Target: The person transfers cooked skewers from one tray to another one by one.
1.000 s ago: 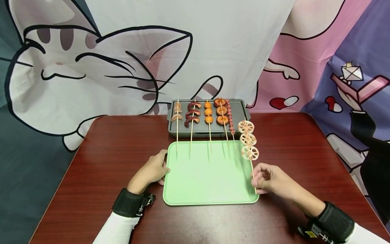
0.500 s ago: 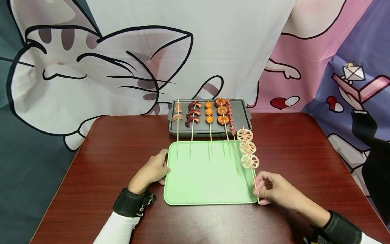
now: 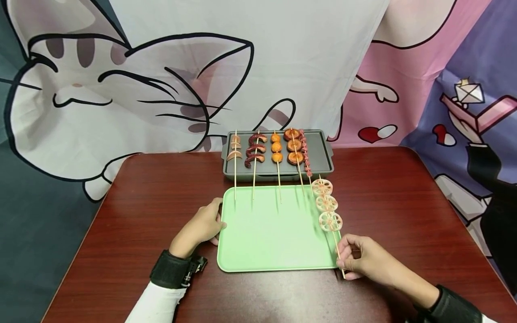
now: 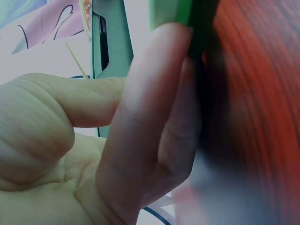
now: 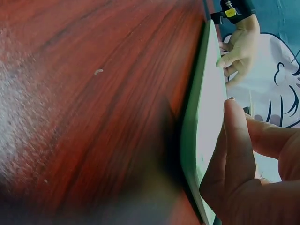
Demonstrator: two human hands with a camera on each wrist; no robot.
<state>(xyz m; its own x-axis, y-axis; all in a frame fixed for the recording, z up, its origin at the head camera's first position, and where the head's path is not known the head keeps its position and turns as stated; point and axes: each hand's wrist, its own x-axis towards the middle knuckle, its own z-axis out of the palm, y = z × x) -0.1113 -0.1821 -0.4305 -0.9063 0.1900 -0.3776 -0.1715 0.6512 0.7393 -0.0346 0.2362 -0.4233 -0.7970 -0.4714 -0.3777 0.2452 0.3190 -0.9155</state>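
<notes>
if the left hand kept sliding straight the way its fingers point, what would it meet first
The left hand points rightward, fingers already at the left rim of the flat light-green plastic tray. So it would meet that rim at once; beyond it lies only bare tray surface, as far as the head view shows.

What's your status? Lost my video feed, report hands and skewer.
Right hand pinching lotus root skewer over green tray's right edge. Left hand resting on tray's left edge. Five skewers on grey grill pan; nothing blocking.

Mint-green tray [image 3: 266, 233], reddish-brown wood-grain table [image 3: 141, 215], grey grill pan [image 3: 323, 154]
</notes>
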